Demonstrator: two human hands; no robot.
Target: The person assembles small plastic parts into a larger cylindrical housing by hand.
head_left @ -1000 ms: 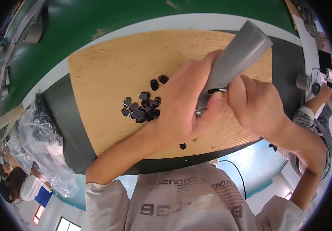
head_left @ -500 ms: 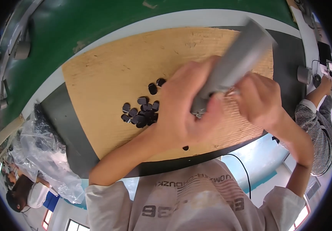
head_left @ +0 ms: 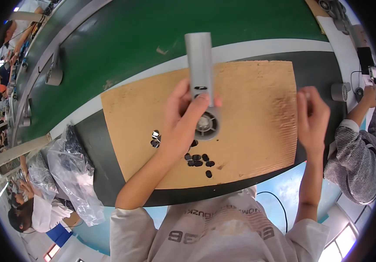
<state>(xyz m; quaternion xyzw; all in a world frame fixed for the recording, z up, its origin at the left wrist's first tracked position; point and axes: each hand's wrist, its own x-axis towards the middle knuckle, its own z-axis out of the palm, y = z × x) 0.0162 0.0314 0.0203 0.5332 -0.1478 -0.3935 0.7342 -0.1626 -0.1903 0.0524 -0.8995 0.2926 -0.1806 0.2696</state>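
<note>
Over the cardboard [head_left: 253,87], the left hand [head_left: 179,126] grips the grey housing [head_left: 200,56], black pieces [head_left: 197,163] lying near; at the right edge, the right hand [head_left: 314,115] is curled, whether around something I cannot tell

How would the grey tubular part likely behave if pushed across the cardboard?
The grey tubular part is probably stiff: its sides run straight beyond the left hand. Its smooth surface may be slippery. Its round end looks wider than the rest, so it might swivel when pushed.
</note>
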